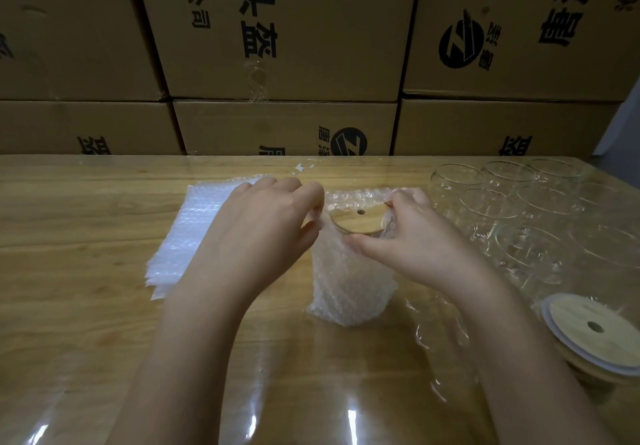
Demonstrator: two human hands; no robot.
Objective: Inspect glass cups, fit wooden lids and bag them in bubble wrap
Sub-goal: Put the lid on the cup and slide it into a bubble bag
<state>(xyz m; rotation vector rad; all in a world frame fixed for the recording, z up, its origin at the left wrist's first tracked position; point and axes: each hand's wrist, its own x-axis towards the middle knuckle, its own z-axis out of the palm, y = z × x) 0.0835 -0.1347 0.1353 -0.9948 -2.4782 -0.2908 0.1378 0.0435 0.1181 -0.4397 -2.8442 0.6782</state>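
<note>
- Head view: the lidded cup stands upright at the middle of the counter [86,237], sheathed in a bubble-wrap bag [349,285]. The glass itself is masked by the wrap, and only the wooden lid [356,219] shows at the bag's open mouth.
- Step in hand, as judged: seating the bag fully over the cup and closing its mouth above the lid.
- To do it well, draw both sides of the mouth up evenly so the lid stays level. Keep the cup's base flat on the counter, and leave enough slack above the lid to fold over.
- Left hand [266,223]: a narrow grip, fingers curled, pinching the bag's edge at the left of the lid.
- Right hand [412,237]: a narrow grip, forefinger and thumb pinching the bag's edge at the right of the lid.
- Supplies: a stack of flat bags [194,230] lies just left of the wrapped cup. Bare glass cups [519,212] cluster at the right, and spare lids [595,334] sit stacked at the near right.
- Hazard, as judged: the bare cups stand near the right forearm.
</note>
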